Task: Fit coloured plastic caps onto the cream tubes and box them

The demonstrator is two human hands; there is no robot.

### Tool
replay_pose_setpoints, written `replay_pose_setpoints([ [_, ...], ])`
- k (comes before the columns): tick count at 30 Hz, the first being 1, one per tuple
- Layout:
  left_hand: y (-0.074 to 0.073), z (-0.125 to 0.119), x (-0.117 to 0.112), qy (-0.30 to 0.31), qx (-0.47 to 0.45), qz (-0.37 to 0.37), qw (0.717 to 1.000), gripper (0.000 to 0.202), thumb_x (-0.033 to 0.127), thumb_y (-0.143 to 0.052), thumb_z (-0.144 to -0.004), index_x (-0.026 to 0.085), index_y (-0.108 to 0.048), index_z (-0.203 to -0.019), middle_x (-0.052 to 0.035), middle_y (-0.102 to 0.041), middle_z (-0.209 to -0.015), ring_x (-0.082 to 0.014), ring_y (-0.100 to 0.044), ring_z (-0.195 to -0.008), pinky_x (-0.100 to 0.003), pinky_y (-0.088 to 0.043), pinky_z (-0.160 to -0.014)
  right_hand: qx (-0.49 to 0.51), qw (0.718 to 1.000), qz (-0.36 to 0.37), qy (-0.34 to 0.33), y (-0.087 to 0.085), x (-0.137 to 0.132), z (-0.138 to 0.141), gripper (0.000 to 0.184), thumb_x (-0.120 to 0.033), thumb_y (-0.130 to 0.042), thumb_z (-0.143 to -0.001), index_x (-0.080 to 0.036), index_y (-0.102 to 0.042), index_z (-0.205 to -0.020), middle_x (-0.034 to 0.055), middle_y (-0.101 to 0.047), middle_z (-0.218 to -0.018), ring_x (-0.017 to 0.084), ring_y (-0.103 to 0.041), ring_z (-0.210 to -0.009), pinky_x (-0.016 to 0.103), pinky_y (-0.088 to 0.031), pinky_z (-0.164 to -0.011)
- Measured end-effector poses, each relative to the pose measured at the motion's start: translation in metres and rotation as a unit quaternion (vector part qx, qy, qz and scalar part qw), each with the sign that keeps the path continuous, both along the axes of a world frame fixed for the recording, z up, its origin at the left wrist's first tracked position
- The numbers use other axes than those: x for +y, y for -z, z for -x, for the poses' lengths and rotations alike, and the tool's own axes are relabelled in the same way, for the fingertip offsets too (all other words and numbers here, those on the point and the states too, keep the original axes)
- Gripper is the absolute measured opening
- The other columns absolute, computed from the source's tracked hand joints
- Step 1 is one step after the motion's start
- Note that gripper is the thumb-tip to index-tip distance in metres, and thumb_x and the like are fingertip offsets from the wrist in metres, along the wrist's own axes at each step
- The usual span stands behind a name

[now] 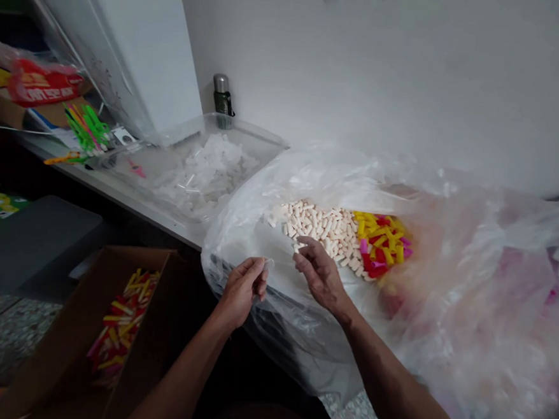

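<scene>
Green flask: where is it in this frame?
In the head view, the green flask stands top centre against the white wall, at the far corner of the clear plastic bin, left of the big plastic bag.

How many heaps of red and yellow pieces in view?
2: a heap inside the clear plastic bag, beside white pieces; another heap in the cardboard box. Others may be hidden.

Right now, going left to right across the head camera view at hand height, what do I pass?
cardboard box of coloured pieces → left hand → right hand → coloured plastic pieces
</scene>
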State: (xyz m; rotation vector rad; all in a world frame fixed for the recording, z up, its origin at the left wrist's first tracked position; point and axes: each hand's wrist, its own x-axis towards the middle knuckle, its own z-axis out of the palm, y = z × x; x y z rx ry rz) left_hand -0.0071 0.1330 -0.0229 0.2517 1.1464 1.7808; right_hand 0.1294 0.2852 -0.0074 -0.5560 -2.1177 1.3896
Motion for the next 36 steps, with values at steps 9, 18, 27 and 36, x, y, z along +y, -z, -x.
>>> replay_pose_setpoints([
  [9, -0.004, -0.008, 0.002, 0.009, -0.042, -0.019, 0.999, 0.041, 0.052, -0.081, -0.083, 0.016, -0.062, -0.090, 0.0047, -0.054, -0.071, -0.0060, -0.044, -0.050, -0.020, -0.038, -0.044, 0.092, 0.992, 0.069, 0.048, 0.005, -0.036, 0.025, 0.019, -0.041, -0.066, -0.100, -0.023, -0.066, -0.106, 0.0042, -0.071, -0.097, 0.019, -0.067, -0.090, 0.035, -0.055, -0.088],
  [18, 0.001, -0.006, 0.000, 0.016, -0.070, -0.020, 0.997, 0.043, 0.052, -0.083, -0.081, 0.016, -0.066, -0.095, 0.0047, -0.053, -0.074, -0.0051, -0.044, -0.051, -0.020, -0.038, -0.045, -0.003, 0.986, -0.149, 0.069, -0.005, 0.017, -0.013, 0.026, -0.041, -0.058, -0.104, -0.023, -0.076, -0.111, 0.0097, -0.076, -0.114, 0.023, -0.071, -0.107, 0.038, -0.057, -0.094],
  [27, 0.002, -0.008, -0.001, 0.016, -0.055, -0.022, 0.998, 0.039, 0.049, -0.083, -0.083, 0.016, -0.066, -0.092, 0.0036, -0.054, -0.079, -0.0052, -0.046, -0.053, -0.020, -0.038, -0.045, -0.530, 0.747, -0.336, 0.219, -0.025, 0.159, -0.040, 0.040, -0.033, -0.052, -0.102, -0.008, -0.064, -0.131, 0.0244, -0.071, -0.124, 0.037, -0.069, -0.113, 0.046, -0.055, -0.091],
  [36, -0.002, -0.005, -0.007, -0.002, -0.046, -0.013, 0.999, 0.039, 0.049, -0.084, -0.081, 0.015, -0.067, -0.091, 0.0039, -0.053, -0.076, -0.0050, -0.045, -0.052, -0.020, -0.037, -0.045, -0.540, 0.732, -0.351, 0.223, -0.012, 0.168, -0.039, 0.043, -0.040, -0.050, -0.104, -0.006, -0.067, -0.125, 0.0269, -0.070, -0.123, 0.036, -0.069, -0.113, 0.040, -0.052, -0.089],
])
